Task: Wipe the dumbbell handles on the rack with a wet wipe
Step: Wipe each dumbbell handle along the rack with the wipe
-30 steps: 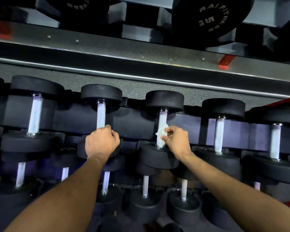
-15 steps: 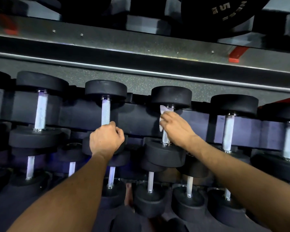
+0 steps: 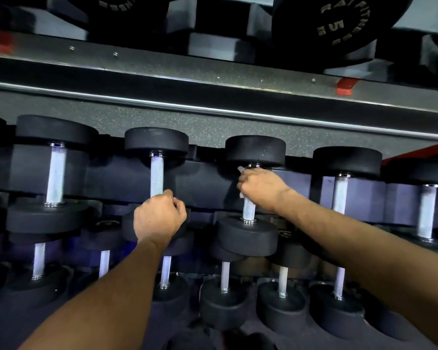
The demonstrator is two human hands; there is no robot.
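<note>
**Wipe held at the top of a middle-row dumbbell handle**

Nearest the camera, a lower row of black round-headed dumbbells (image 3: 223, 303) with short bright handles is seen at 6 o'clock, untouched by either hand.

Further in, at about 8 o'clock from the frame's centre, the left hand (image 3: 158, 218) is clenched round the lower end of a knurled silver steel handle (image 3: 156, 176), just above the near head of that dumbbell. It is judged to be a steadying hold.

At about 3 o'clock from that hand, the right hand (image 3: 262, 189) is curled round the upper part of the neighbouring knurled silver handle (image 3: 248, 210), with the thin white wet wipe (image 3: 241, 169) grasped between fingers and metal. Only small corners of the wipe show, one at 12 o'clock of the fist beside the collar and one below it. The bare lower length of the handle is left visible above the near black head (image 3: 247, 237).

The wipe is judged soft, limp and light, best kept wrapped fully round the bar so that the knurling does not snag or tear it. The dumbbells are judged heavy and stiff, and need not be lifted.

Farthest, at 12 o'clock, the grey speckled metal shelf rail (image 3: 213, 97) is seen, with a large black weight marked 5 (image 3: 339, 26) above it.
</note>
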